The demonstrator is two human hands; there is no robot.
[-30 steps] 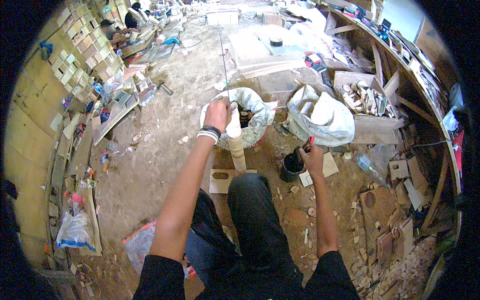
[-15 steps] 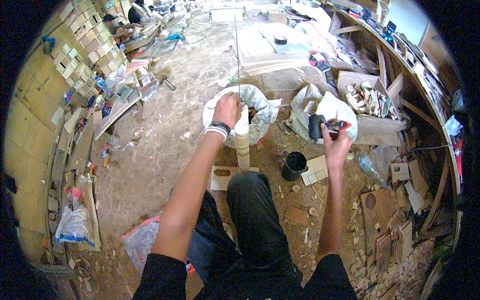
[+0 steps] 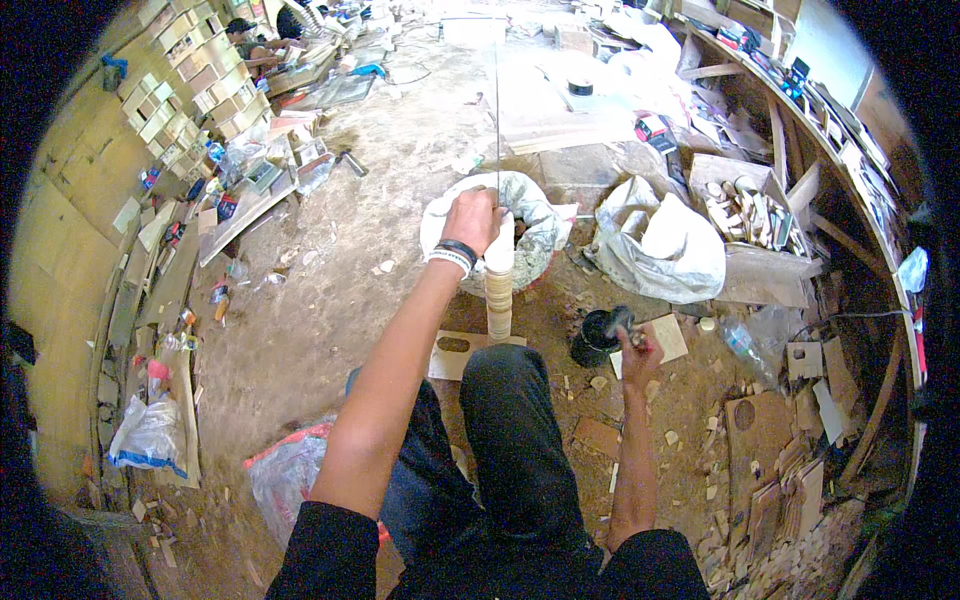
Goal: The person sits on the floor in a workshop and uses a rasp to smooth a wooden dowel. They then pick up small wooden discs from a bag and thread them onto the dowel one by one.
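My left hand [image 3: 470,220] is closed at the thin upright rod [image 3: 498,120], with fingertips pinched round it. Below the fingers stands a column of stacked pale wooden rings [image 3: 498,295], whitish at its top, just beyond my knee. My right hand [image 3: 640,360] grips a paintbrush with a wide black head [image 3: 622,320], blurred by motion. The brush is at the rim of a black cup [image 3: 590,345] on the ground; whether its bristles are inside I cannot tell. A white sack [image 3: 555,225] with its mouth rolled open stands behind the column.
Another white sack [image 3: 680,260] slumps at the right, beside a wooden box [image 3: 750,260] of wood pieces. Flat boards [image 3: 460,350] lie under the column. Scraps and a plastic bottle [image 3: 740,340] litter the right. A person [image 3: 262,55] sits far left near stacked wooden boxes [image 3: 205,70].
My right hand has brought the paintbrush down and toward me, from in front of the right sack to the black cup. My left hand stays at the rod. The whole view has shifted slightly.
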